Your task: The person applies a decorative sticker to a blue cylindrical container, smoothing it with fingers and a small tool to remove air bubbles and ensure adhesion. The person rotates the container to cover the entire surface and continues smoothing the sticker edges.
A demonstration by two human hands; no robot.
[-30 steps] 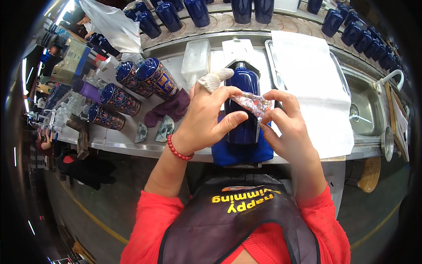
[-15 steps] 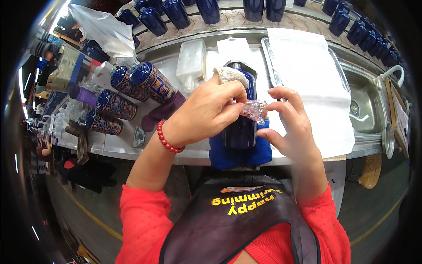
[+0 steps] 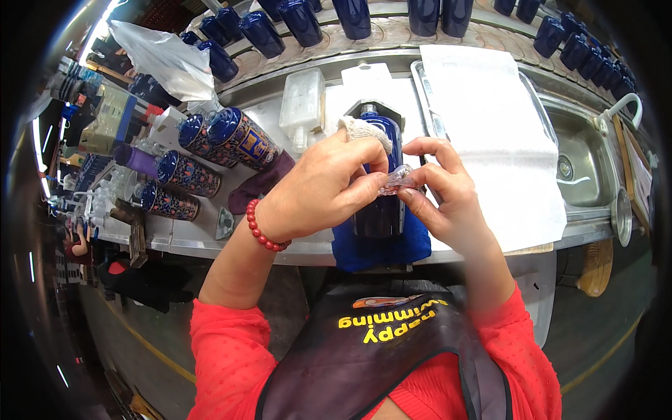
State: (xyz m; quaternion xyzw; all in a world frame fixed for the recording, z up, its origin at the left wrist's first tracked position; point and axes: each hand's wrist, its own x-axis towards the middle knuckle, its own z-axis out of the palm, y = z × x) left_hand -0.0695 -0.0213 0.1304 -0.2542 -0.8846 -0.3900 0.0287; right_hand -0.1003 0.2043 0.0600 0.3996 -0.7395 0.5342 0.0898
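Observation:
Between my hands is a small piece of clear, shiny film with colored print (image 3: 397, 180), crumpled together. My left hand (image 3: 325, 175), with a red bead bracelet at the wrist, pinches one side of it between thumb and finger. A whitish knitted cloth (image 3: 365, 133) is also tucked at that hand's fingers. The thumb and index finger of my right hand (image 3: 448, 192) close on the film's other side. Beneath them a dark blue bottle (image 3: 378, 218) lies with its neck pointing away, on a blue cloth (image 3: 381, 250). My hands hide part of it.
Several bottles with floral wraps (image 3: 241, 140) stand on the left, near a purple cloth (image 3: 262, 183) and a clear empty-looking bottle (image 3: 301, 101). A white sheet (image 3: 497, 154) covers a tray on the right, beside a sink (image 3: 584, 168). Blue bottles (image 3: 353, 17) line a conveyor (image 3: 388, 35) behind.
My right thumb and index finger have closed onto the film, which is now more bunched up. Both hands stay over the bottle. Blue bottles on the conveyor have shifted right.

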